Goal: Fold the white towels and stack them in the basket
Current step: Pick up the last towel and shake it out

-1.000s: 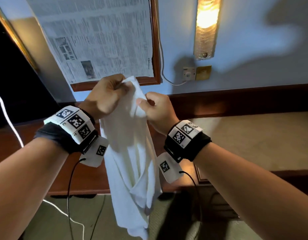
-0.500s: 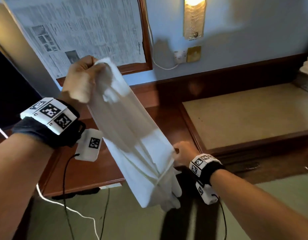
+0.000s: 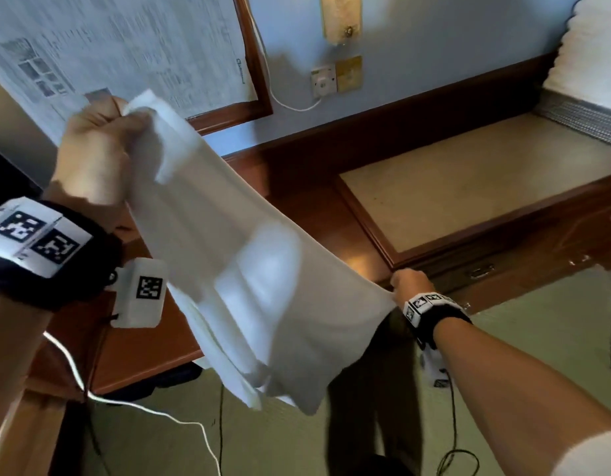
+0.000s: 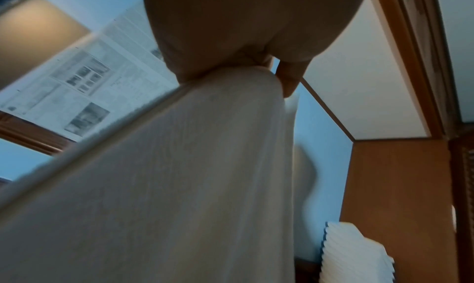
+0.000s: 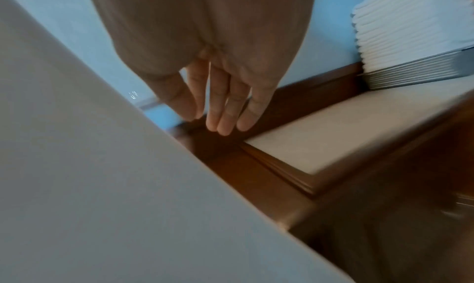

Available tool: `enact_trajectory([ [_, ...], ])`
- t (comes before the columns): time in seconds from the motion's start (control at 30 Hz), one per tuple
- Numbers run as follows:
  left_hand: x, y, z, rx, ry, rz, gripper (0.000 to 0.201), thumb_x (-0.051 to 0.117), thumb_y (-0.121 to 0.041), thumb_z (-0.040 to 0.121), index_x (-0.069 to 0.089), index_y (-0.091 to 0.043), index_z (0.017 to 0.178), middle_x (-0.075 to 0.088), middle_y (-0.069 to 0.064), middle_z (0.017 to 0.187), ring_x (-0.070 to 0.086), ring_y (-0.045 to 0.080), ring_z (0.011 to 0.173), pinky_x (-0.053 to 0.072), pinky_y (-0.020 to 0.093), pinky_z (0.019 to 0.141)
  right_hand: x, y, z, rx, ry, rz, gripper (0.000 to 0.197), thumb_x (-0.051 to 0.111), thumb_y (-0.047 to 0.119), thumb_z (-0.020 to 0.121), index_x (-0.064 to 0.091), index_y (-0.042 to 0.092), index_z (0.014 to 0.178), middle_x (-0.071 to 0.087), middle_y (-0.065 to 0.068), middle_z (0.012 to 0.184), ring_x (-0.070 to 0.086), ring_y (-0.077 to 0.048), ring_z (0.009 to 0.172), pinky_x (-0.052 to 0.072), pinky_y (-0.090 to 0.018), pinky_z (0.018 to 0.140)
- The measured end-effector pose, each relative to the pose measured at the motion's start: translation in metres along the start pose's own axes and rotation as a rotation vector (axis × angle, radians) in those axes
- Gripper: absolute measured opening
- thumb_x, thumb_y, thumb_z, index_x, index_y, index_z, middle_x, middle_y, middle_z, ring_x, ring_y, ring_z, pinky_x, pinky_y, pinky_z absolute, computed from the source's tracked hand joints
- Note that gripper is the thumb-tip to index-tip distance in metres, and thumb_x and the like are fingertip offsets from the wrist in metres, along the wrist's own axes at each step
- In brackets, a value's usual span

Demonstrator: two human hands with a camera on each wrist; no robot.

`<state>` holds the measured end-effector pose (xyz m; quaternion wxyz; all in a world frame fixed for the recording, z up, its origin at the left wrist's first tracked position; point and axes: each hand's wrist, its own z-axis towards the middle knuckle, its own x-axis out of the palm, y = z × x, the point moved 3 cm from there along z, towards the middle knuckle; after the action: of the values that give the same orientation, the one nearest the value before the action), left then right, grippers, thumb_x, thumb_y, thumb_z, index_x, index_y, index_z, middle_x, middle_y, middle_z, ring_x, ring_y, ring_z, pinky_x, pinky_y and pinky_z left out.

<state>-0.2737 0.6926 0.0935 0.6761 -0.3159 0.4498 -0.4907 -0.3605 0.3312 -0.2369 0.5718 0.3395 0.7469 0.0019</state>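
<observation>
White towel (image 3: 249, 269) is hanging stretched in the air above the wooden worktop (image 3: 348, 231), the left hand (image 3: 94, 156) gripping its upper corner and the right hand (image 3: 409, 285) pinching its lower edge.

**Background, non-task items**

You've got a framed newspaper sheet (image 3: 132, 53) on the blue wall, upper left. Right of it: wall lamp (image 3: 342, 18), w/ a white socket (image 3: 324, 84) and brass plate (image 3: 348, 73) just below. White cord (image 3: 290, 104) hangs from the socket. Beige-topped wooden desk (image 3: 469, 187) runs below.
</observation>
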Motion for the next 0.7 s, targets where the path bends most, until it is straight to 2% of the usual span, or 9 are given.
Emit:
enact_trajectory([
  [0.07, 0.021, 0.003, -0.014, 0.011, 0.071, 0.02, 0.029, 0.062, -0.026, 0.095, 0.054, -0.025, 0.068, 0.051, -0.012, 0.058, 0.045, 0.003, 0.054, 0.038, 0.02, 0.051, -0.015, 0.047, -0.013, -0.149, -0.09, 0.196, 0.023, 0.058, 0.01, 0.086, 0.073, 0.013, 0.102, 0.071, -0.01, 0.107, 0.066, -0.03, 0.1, 0.051, -0.031, 0.085],
  [0.17, 0.055, 0.01, -0.028, 0.048, 0.18, 0.108, 0.032, 0.061, -0.022, 0.099, 0.056, -0.023, 0.067, 0.053, -0.015, 0.059, 0.045, 0.0, 0.056, 0.039, 0.022, 0.056, -0.055, 0.128, -0.045, -0.492, -0.162, 0.486, 0.031, 0.06, 0.008, 0.083, 0.073, 0.015, 0.11, 0.073, -0.002, 0.108, 0.067, -0.016, 0.1, 0.051, -0.032, 0.095],
  [0.27, 0.083, 0.012, -0.042, 0.062, 0.311, 0.159, 0.025, 0.06, -0.018, 0.1, 0.062, -0.022, 0.075, 0.059, -0.007, 0.07, 0.051, 0.004, 0.061, 0.043, 0.024, 0.06, -0.104, 0.187, -0.08, -0.789, 0.022, 0.895, 0.04, 0.059, -0.007, 0.084, 0.063, 0.006, 0.122, 0.069, -0.012, 0.107, 0.063, -0.018, 0.093, 0.053, -0.035, 0.09],
  [0.33, 0.095, 0.012, -0.048, 0.073, 0.353, 0.141, 0.018, 0.061, -0.015, 0.099, 0.066, -0.017, 0.081, 0.064, 0.004, 0.079, 0.055, 0.009, 0.067, 0.046, 0.026, 0.065, -0.13, 0.207, -0.089, -0.904, 0.134, 1.027, 0.036, 0.058, -0.011, 0.086, 0.058, -0.002, 0.121, 0.065, -0.017, 0.102, 0.062, -0.022, 0.092, 0.054, -0.035, 0.083],
  [0.43, 0.102, 0.003, -0.046, 0.085, 0.326, 0.108, 0.012, 0.064, -0.012, 0.096, 0.072, -0.007, 0.089, 0.07, 0.013, 0.086, 0.057, 0.01, 0.073, 0.047, 0.028, 0.071, -0.155, 0.216, -0.085, -0.968, -0.009, 0.888, 0.019, 0.067, 0.01, 0.087, 0.067, -0.003, 0.1, 0.065, -0.016, 0.087, 0.059, -0.016, 0.081, 0.05, -0.035, 0.074],
  [0.53, 0.1, -0.004, -0.041, 0.094, 0.234, 0.062, 0.02, 0.062, -0.006, 0.095, 0.071, -0.019, 0.082, 0.068, 0.001, 0.081, 0.057, 0.006, 0.071, 0.047, 0.022, 0.069, -0.173, 0.219, -0.079, -1.019, -0.106, 0.828, 0.018, 0.067, 0.012, 0.09, 0.07, -0.005, 0.094, 0.067, -0.025, 0.086, 0.056, -0.015, 0.076, 0.05, -0.039, 0.072],
  [0.6, 0.097, -0.001, -0.038, 0.042, 0.138, 0.009, 0.026, 0.061, -0.004, 0.094, 0.069, -0.022, 0.077, 0.066, -0.003, 0.076, 0.056, 0.008, 0.069, 0.048, 0.025, 0.067, -0.189, 0.227, -0.077, -1.061, -0.176, 0.763, 0.014, 0.065, 0.01, 0.092, 0.071, -0.002, 0.089, 0.068, -0.018, 0.081, 0.055, -0.01, 0.072, 0.05, -0.033, 0.069],
  [0.67, 0.096, 0.008, -0.039, 0.024, 0.055, 0.008, 0.016, 0.062, -0.013, 0.09, 0.069, -0.02, 0.077, 0.067, -0.002, 0.073, 0.057, 0.011, 0.066, 0.049, 0.03, 0.063, -0.205, 0.24, -0.079, -1.124, -0.247, 0.694, 0.019, 0.063, 0.01, 0.091, 0.066, 0.001, 0.076, 0.061, -0.011, 0.069, 0.048, -0.007, 0.065, 0.043, -0.028, 0.062],
  [0.7, 0.096, 0.015, -0.041, 0.03, 0.028, 0.045, 0.012, 0.061, -0.019, 0.087, 0.069, -0.018, 0.079, 0.068, 0.001, 0.072, 0.057, 0.015, 0.064, 0.049, 0.031, 0.062, -0.213, 0.247, -0.08, -1.16, -0.294, 0.651, 0.025, 0.062, 0.013, 0.089, 0.059, 0.002, 0.067, 0.054, -0.01, 0.063, 0.043, -0.008, 0.062, 0.038, -0.027, 0.059],
])
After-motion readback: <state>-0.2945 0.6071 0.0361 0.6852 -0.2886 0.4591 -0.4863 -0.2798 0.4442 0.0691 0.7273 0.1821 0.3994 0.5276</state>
